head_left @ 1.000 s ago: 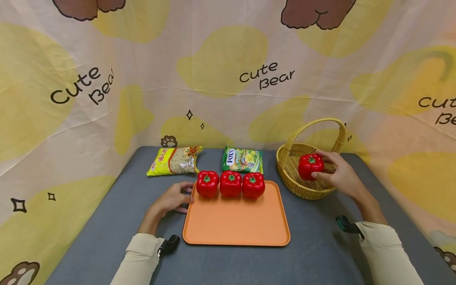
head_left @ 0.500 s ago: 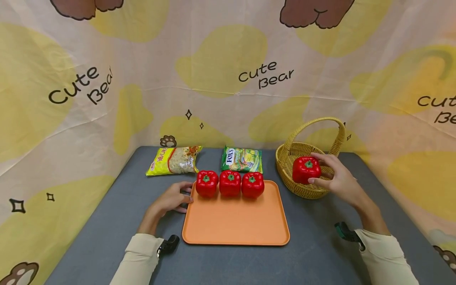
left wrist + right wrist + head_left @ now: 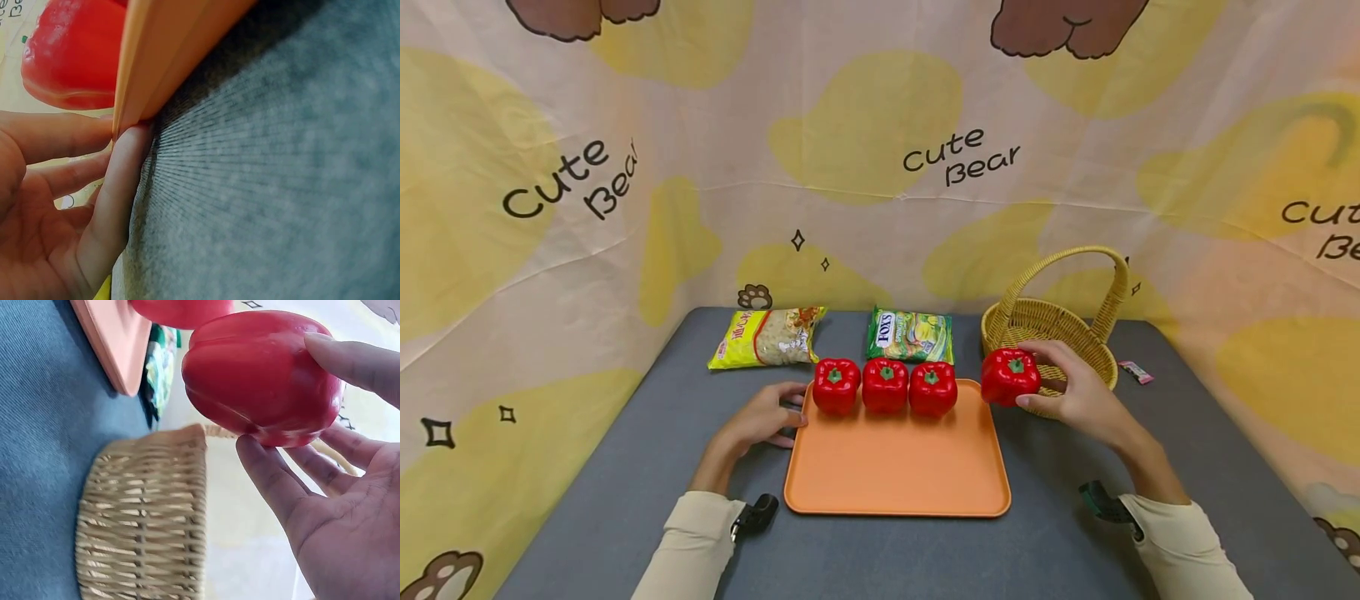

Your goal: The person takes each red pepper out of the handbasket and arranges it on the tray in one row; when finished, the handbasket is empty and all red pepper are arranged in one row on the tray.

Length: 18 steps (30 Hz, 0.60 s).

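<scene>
My right hand [image 3: 1075, 398] grips a red bell pepper [image 3: 1009, 379] between thumb and fingers, above the table beside the tray's upper right corner. In the right wrist view this pepper [image 3: 259, 378] is off the surface, above the basket's side. My left hand [image 3: 763, 418] pinches the left edge of an orange tray [image 3: 895, 471]; the left wrist view has its fingers on both faces of the rim [image 3: 134, 94]. Three more red bell peppers [image 3: 885, 387] stand in a row along the tray's far side.
A yellow woven basket [image 3: 1056, 317] with a tall handle stands behind my right hand. A small pink wrapped packet [image 3: 1137, 372] lies right of it. Behind the tray lie a yellow snack bag [image 3: 767, 340] and a green Fox's bag [image 3: 912, 337].
My right hand has carried the pepper out of the basket, leftward and toward the tray's upper right corner. The small pink packet has come into sight. My left hand and the tray have stayed put.
</scene>
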Motion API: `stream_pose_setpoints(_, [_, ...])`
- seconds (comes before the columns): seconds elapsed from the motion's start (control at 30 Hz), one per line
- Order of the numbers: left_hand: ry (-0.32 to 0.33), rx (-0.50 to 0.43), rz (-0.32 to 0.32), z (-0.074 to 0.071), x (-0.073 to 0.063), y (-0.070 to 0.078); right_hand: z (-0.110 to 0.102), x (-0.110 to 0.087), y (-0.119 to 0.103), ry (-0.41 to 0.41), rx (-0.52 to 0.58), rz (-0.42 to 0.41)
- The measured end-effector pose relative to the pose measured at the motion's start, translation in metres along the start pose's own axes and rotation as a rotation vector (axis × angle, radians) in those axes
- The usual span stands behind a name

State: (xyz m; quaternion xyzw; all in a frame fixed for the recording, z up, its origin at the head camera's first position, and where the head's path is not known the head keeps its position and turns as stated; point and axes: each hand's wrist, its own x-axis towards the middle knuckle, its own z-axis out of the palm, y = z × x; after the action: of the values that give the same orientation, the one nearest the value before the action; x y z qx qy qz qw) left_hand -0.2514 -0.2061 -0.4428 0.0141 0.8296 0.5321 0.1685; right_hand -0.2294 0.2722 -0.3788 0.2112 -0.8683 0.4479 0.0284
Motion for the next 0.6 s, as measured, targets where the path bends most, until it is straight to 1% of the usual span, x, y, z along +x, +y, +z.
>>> stream_pose_setpoints(0.17, [-0.001, 0.002, -0.003, 0.000, 0.000, 0.000, 0.011, 0.003, 0.004, -0.017, -0.008, -0.003])
stream_pose_setpoints(0.37, [0.002, 0.010, -0.005, 0.001, -0.001, 0.001, 0.024, 0.006, 0.009, 0.005, -0.060, -0.027])
stream_pose_setpoints(0.6, [0.007, 0.009, 0.000, 0.001, 0.000, 0.000, 0.033, 0.008, 0.011, -0.005, -0.101, -0.015])
